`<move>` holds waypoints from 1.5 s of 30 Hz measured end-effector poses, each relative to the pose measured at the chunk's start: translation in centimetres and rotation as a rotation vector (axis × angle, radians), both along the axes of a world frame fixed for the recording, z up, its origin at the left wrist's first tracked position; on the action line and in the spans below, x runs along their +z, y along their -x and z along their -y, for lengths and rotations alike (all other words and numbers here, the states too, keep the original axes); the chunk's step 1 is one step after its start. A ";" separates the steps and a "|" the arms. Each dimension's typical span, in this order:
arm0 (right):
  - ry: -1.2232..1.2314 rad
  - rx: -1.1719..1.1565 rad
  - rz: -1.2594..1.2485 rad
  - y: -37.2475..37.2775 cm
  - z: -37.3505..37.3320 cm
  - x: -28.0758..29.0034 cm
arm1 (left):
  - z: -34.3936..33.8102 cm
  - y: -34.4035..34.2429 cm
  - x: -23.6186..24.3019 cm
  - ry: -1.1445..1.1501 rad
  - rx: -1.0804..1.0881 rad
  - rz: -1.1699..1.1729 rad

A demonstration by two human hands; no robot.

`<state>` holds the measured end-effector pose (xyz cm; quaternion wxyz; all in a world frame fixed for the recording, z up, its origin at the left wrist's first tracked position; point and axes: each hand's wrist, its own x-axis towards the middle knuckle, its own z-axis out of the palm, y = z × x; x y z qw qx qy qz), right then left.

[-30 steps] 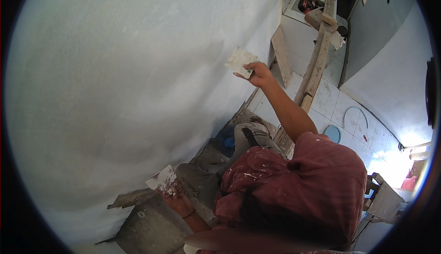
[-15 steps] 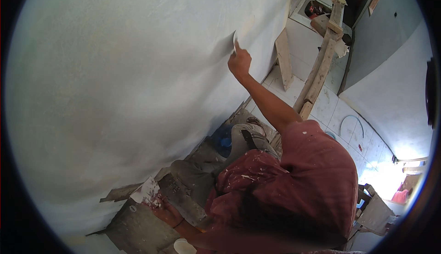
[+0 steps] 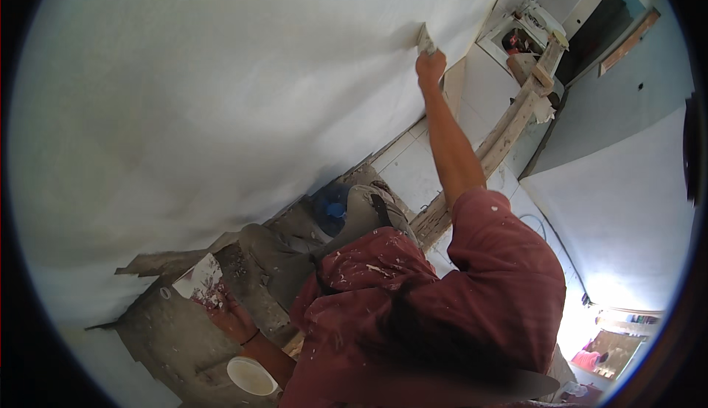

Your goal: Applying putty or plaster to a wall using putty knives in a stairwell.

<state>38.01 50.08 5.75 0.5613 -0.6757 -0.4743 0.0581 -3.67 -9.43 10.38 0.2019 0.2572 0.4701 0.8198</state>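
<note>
My right hand (image 3: 431, 67) is stretched far out along the white wall (image 3: 221, 98), closed round a putty knife (image 3: 425, 39) whose blade meets or nearly meets the plaster. Low on the left, my left hand (image 3: 234, 321) grips a wide filling knife (image 3: 199, 278). White putty is smeared over its blade and onto the fingers. A round white tub (image 3: 252, 375) stands beside my left forearm, partly cut off by the arm.
Dusty wooden boards (image 3: 173, 342) lie below me along the wall's foot. A blue water bottle (image 3: 335, 210) sits between wall and knee. Long wooden beams (image 3: 509, 128) cross the tiled floor (image 3: 405, 161) towards a cluttered sink (image 3: 520, 42).
My right hand has moved the putty knife up and to the right along the wall. The view has turned, and more of the tub shows. My left hand keeps its hold.
</note>
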 end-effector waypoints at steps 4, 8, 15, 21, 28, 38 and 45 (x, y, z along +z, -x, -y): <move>-0.038 0.122 0.077 8.6 8.6 1.2 | 1.8 0.0 -1.3 0.018 0.112 0.121; -0.032 0.244 0.054 15.7 15.6 2.0 | 0.7 2.1 -2.1 -0.023 0.081 0.122; -0.164 0.394 0.044 28.2 25.8 2.0 | -0.6 1.9 -1.7 -0.099 0.070 0.127; -0.130 0.514 0.046 36.7 33.3 3.2 | 1.5 1.4 -2.9 -0.128 0.123 0.190; -0.061 0.631 -0.141 42.8 39.7 5.2 | 3.6 0.3 -2.9 -0.132 0.183 0.180; 0.283 0.736 -0.696 42.9 42.8 9.7 | 3.0 0.0 -3.6 -0.106 0.156 0.214; 1.088 0.646 -1.769 41.3 42.1 7.5 | 3.5 -0.2 -2.3 -0.062 0.182 0.167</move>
